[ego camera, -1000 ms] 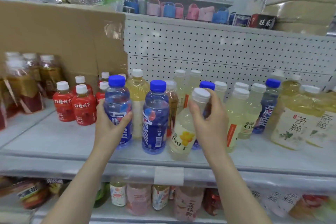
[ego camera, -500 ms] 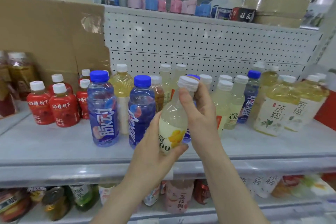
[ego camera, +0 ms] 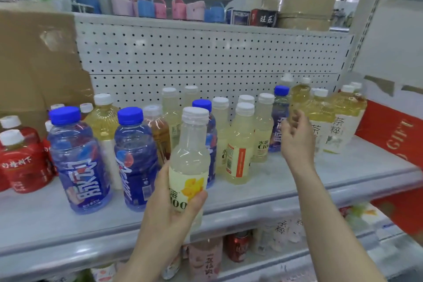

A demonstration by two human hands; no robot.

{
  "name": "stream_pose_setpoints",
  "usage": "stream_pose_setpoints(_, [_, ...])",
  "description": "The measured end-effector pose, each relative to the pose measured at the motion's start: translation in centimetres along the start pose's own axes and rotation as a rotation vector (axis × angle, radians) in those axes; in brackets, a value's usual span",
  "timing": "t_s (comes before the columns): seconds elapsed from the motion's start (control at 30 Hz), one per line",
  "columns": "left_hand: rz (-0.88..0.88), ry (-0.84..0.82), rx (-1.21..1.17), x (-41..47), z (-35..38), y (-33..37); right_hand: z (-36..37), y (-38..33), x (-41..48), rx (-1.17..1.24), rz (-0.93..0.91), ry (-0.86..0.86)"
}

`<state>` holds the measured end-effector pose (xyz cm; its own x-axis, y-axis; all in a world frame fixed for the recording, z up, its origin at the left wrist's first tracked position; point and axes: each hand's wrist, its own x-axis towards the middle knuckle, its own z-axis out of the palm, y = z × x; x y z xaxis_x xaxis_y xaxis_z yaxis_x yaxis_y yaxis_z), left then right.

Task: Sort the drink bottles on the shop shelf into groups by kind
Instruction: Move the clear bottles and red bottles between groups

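Holding one pale yellow bottle (ego camera: 190, 158) upright in front of the shelf (ego camera: 286, 192), our left hand (ego camera: 171, 210) has fingers and thumb wrapped round its label, where a yellow flower and the marks "溶" and "100" can be read. The white cap stands above the grip.

Behind and to the right of that grip we count six more pale bottles (ego camera: 240, 155) with white caps, one of them marked "水溶 C100". We count four blue-capped bottles (ego camera: 77, 167): two just left of the grip, one directly behind the held bottle, and one just left of our right hand (ego camera: 297, 139). The leftmost carries "脉动" running sideways. One yellow bottle (ego camera: 104, 121) stands between the two left ones and one amber bottle (ego camera: 158, 135) just behind the grip. Further left are at least four red-labelled bottles (ego camera: 25, 167), their white writing too blurred to read.

Our right hand has its fingers half curled against a golden tea bottle (ego camera: 299, 98); we cannot tell whether they pinch it. Right of that hand stand at least three more tea bottles (ego camera: 341, 121), white labels reading "茶粹", and beyond them a red box (ego camera: 393, 137) printed "GIFT"
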<state>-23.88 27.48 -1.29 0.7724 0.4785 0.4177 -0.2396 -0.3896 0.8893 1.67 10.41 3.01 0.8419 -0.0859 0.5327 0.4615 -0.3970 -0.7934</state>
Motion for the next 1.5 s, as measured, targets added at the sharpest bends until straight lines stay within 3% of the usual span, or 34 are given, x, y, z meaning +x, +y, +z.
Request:
stream_pose_setpoints(0.37, [-0.01, 0.058, -0.068, 1.4, 3.6, 0.7, 2.8, -2.1, 11.4, -0.118, 0.07, -0.224])
stream_pose_setpoints(0.57, [-0.026, 0.089, -0.124, 1.4, 5.1, 0.4, 2.3, -1.5, 10.2, -0.298, -0.179, -0.05])
stream_pose_setpoints(0.73, [-0.042, 0.094, -0.182, 1.6, 7.0, 0.2, 0.3, -1.0, 9.2, -0.325, -0.2, 0.027])
stream_pose_setpoints(0.93, [-0.06, 0.113, -0.192, 1.5, 7.9, 0.1, -2.1, -0.5, 6.5, -0.156, -0.191, -0.004])
stream_pose_setpoints(1.1, [-0.117, 0.12, -0.274, 1.1, 7.8, 0.2, -1.7, 2.4, 1.7, 0.203, 0.051, -0.152])
stream_pose_setpoints(1.27, [-0.226, 0.143, -0.399, 0.0, 7.0, 0.1, -1.3, 4.5, -0.1, 0.246, 0.145, -0.23])
stream_pose_setpoints(1.5, [-0.347, 0.214, -0.519, -2.5, 4.7, 0.0, -4.7, 0.5, -4.1, 0.331, 0.138, -0.203])
